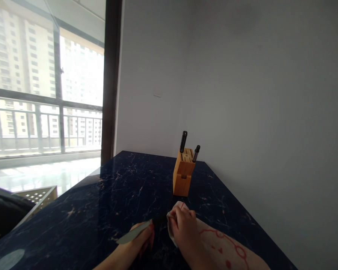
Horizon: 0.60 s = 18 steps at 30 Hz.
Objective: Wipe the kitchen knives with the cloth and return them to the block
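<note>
- A knife is held in the closed grip of the left hand, its dark handle directed toward the right hand.
- A pale cloth is pinched between the right hand's closed fingers.
- Red-patterned fabric is seen beside the right forearm.
- Beyond the hands, a wooden knife block is stood upright on the dark, veined tabletop, two black-handled tools slotted in its top.

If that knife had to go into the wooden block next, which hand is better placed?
Probably the left hand: it already holds the knife. The right hand looks nearer the wooden block, but it grips the cloth and would likely have to release it first.
</note>
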### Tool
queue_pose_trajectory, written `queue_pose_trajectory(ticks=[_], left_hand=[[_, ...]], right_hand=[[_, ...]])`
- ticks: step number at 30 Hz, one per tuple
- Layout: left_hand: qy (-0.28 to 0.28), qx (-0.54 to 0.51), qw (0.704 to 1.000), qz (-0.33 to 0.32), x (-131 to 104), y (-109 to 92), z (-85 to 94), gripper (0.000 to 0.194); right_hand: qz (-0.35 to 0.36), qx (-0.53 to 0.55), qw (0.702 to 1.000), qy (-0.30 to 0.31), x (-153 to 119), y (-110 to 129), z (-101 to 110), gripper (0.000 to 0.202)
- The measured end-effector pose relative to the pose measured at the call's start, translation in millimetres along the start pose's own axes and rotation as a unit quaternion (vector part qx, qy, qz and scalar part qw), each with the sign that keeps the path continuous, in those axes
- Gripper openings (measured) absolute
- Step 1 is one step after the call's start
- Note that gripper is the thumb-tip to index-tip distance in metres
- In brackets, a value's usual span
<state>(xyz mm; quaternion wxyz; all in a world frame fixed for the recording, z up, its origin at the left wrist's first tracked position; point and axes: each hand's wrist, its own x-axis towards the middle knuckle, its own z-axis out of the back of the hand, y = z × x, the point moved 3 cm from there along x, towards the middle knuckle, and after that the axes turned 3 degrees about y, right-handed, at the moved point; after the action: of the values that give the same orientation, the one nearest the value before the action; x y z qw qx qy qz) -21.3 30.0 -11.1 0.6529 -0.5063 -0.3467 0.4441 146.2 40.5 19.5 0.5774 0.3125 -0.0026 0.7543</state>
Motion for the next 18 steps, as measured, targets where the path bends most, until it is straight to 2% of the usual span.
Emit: queue_pose_trajectory(ticks=[4, 12, 18], left_hand=[[-0.004, -0.012, 1.0, -0.026, 2, 3, 0.0, 0.052], [0.023, 0.024, 0.997, -0.074, 3, 2, -1.3, 0.049], [0.043, 0.055, 0.994, -0.08, -2, -3, -0.8, 0.045]], right_hand=[[0.018, 0.02, 1.0, 0.003, -4, 6, -1, 0.015], [0.056, 0.048, 0.997, 0.018, -11, 21, -4, 0.015], [0.087, 0.056, 0.994, 0.02, -15, 29, -3, 0.015]])
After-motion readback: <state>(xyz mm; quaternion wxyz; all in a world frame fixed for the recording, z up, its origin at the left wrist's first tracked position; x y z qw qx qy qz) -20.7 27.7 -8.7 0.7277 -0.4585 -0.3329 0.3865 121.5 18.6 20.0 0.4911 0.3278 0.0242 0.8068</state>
